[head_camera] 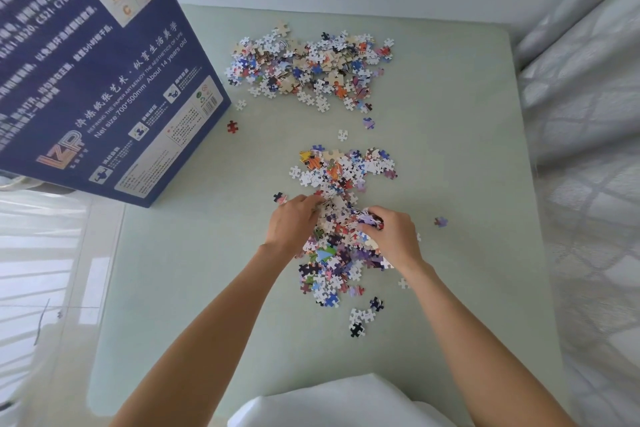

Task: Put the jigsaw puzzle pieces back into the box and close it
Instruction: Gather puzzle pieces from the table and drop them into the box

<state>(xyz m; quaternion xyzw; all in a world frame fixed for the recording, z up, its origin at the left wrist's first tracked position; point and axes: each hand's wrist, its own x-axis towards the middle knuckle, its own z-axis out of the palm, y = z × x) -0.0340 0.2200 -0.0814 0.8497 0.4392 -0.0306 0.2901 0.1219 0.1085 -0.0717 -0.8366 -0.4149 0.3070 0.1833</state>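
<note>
Two heaps of jigsaw pieces lie on a pale green table point(450, 149). The near heap point(341, 218) runs down the middle, and both hands are in it. My left hand point(294, 222) has its fingers curled into the pieces on the heap's left side. My right hand point(391, 236) grips a clump of pieces on the right side. The far heap point(311, 68) lies spread toward the back edge. A large dark blue puzzle box point(104, 73) with white print stands at the left, its underside facing me; its opening is hidden.
Stray single pieces lie around: a red piece point(232, 127) near the box, a purple piece point(440, 221) at the right, a black-and-white piece point(356, 329) near me. White quilted bedding point(588, 114) borders the table's right side. A white cushion point(346, 402) sits at the near edge.
</note>
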